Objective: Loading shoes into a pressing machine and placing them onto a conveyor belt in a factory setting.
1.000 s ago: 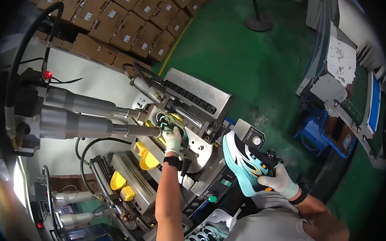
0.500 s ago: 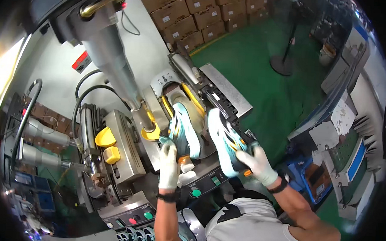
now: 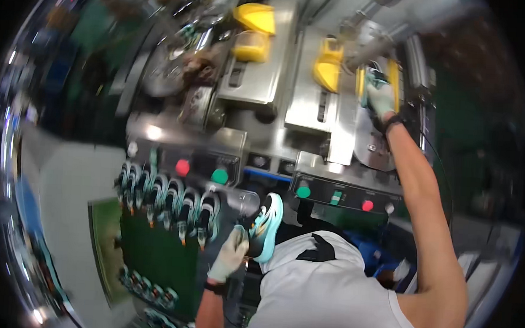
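Note:
Close to my body, my left gloved hand grips a sneaker with a thick pale-blue sole and a black upper. The shoe stands tilted, its sole facing right. My right gloved hand reaches far forward into the machine's press station, between yellow pads. Its fingers are closed on a second sneaker, blurred and mostly covered by the hand. A metal cylinder hangs over that station.
Several sneakers stand in a row on a rack at the left, with more below. A control panel with green and red buttons runs along the machine's front. Yellow pads sit on the left station.
The view has swung left, bringing the shoe rack into sight. My left hand has drawn its sneaker back near my body; my right hand has carried the other forward into the press station.

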The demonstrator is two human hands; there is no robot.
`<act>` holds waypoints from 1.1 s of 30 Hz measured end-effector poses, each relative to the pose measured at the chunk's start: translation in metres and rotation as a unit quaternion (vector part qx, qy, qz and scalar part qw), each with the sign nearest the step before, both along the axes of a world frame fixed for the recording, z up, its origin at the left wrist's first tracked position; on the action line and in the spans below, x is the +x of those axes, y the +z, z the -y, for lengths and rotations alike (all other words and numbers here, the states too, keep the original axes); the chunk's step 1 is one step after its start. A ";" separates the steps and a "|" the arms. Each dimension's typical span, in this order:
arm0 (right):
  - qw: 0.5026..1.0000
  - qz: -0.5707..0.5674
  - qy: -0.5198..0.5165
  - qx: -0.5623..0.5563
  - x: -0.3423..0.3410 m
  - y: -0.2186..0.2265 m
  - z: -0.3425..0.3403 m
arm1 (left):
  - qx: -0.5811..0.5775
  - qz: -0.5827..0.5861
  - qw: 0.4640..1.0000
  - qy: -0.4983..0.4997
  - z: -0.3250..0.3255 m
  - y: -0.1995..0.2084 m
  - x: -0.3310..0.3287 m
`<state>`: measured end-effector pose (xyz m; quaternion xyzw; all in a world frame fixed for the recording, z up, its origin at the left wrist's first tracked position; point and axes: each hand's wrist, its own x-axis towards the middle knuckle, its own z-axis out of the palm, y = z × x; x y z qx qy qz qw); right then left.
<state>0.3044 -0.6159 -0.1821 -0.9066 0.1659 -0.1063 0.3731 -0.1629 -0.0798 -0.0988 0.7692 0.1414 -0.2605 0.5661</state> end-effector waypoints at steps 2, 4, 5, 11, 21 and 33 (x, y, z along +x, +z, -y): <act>0.999 -0.010 0.023 -0.022 0.018 -0.014 0.008 | 0.044 0.092 0.993 0.066 -0.017 -0.038 -0.036; 0.994 0.007 0.071 -0.080 0.025 -0.026 -0.002 | 0.091 0.001 0.988 0.128 -0.025 -0.059 -0.065; 0.991 0.020 0.073 -0.111 0.029 -0.029 0.021 | 0.138 0.055 0.984 0.103 -0.027 -0.077 -0.069; 0.983 -0.136 0.111 0.061 -0.030 0.037 -0.047 | 0.295 0.144 0.939 0.102 -0.080 -0.155 -0.117; 0.886 0.003 0.361 -0.293 -0.380 -0.004 -0.292 | 0.309 0.251 0.913 0.088 -0.108 -0.208 -0.128; 0.878 -0.085 0.330 -0.337 -0.470 -0.043 -0.262 | 0.636 -0.029 0.626 0.450 -0.456 -0.175 -0.496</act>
